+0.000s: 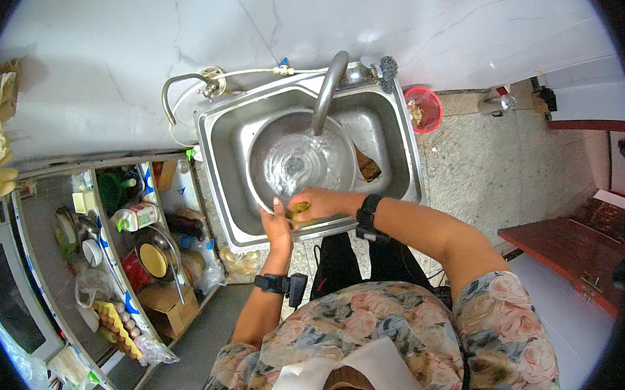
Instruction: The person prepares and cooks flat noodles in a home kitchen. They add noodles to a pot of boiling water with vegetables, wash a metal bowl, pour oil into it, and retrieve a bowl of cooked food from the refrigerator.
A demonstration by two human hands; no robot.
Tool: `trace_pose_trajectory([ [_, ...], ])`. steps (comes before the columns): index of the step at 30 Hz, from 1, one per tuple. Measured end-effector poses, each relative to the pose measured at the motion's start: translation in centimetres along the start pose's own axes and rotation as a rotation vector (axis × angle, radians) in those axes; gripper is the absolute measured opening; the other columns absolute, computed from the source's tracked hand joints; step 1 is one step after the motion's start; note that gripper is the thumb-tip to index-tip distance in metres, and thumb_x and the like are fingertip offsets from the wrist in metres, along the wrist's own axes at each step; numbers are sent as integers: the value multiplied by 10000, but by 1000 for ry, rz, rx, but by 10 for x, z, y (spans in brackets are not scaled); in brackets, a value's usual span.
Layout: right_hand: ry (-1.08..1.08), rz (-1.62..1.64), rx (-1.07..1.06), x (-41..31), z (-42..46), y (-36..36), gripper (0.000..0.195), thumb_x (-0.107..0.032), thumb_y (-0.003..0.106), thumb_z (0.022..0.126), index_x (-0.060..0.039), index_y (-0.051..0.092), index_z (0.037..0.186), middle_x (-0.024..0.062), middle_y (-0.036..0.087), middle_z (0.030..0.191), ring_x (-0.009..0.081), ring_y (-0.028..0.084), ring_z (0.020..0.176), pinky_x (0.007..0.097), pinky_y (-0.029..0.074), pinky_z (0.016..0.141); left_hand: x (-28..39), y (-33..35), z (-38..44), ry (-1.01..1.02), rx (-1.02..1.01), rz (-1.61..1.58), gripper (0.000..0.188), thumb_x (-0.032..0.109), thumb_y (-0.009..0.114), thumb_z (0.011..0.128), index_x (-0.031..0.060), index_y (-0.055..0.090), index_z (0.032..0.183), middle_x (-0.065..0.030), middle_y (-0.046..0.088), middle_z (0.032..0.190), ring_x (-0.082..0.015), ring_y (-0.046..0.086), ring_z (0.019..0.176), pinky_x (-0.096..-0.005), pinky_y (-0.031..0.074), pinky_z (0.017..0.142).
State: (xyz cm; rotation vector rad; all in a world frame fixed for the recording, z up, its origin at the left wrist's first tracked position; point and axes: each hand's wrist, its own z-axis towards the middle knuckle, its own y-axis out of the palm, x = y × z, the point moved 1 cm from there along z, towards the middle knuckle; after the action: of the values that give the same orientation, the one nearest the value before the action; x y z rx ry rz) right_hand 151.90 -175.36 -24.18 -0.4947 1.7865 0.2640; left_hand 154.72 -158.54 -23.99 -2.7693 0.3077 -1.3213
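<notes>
A round stainless steel basin (342,162) sits in a stainless steel sink (226,189), with rippling water inside it under a curved faucet (330,87). My left hand (277,229) grips the basin's near rim, its thumb upright along the wall. Just to the right, my right hand (327,202) is closed around a yellowish-green scrubbing pad (299,211), pressed near the same rim. The fingers and pad are slightly blurred, so which face of the rim the pad touches is unclear. A brown object (367,165) lies in the sink, right of the basin.
A second faucet (173,98) projects from the wall at left. A dark grey scrubber (388,74) rests at the sink's back right corner, near a red bin (430,110) holding scraps. Shelves at left carry a white bottle (140,216), a cardboard box (169,307) and an egg tray (115,328).
</notes>
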Motion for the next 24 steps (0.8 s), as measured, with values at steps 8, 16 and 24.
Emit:
trace_pose_trajectory([
  [8, 136, -599, 786, 53, 29, -54, 397, -72, 706, 747, -3, 607, 1125, 209, 590, 1088, 383, 574, 1012, 460, 483, 847, -9, -3, -10, -131, -86, 48, 452, -14, 502, 836, 37, 442, 1281, -105, 604, 954, -180, 587, 570, -260, 487, 339],
  [16, 62, -182, -251, 16, 13, -5, 250, -104, 652, 794, -22, 661, 1029, 166, 663, 967, 292, 624, 872, 400, 494, 827, -1, -4, -9, -157, -7, -62, 431, 9, 533, 844, 10, 438, 1264, -116, 606, 945, -192, 597, 595, -281, 539, 379],
  [24, -19, -1309, 428, -10, -16, -73, 96, -83, 631, 772, -49, 702, 827, 156, 594, 1097, 365, 547, 1083, 460, 516, 821, 27, -15, -25, 349, 65, 652, 833, -102, 491, 825, 159, 175, 1550, -261, 667, 936, -380, 660, 680, -465, 542, 586],
])
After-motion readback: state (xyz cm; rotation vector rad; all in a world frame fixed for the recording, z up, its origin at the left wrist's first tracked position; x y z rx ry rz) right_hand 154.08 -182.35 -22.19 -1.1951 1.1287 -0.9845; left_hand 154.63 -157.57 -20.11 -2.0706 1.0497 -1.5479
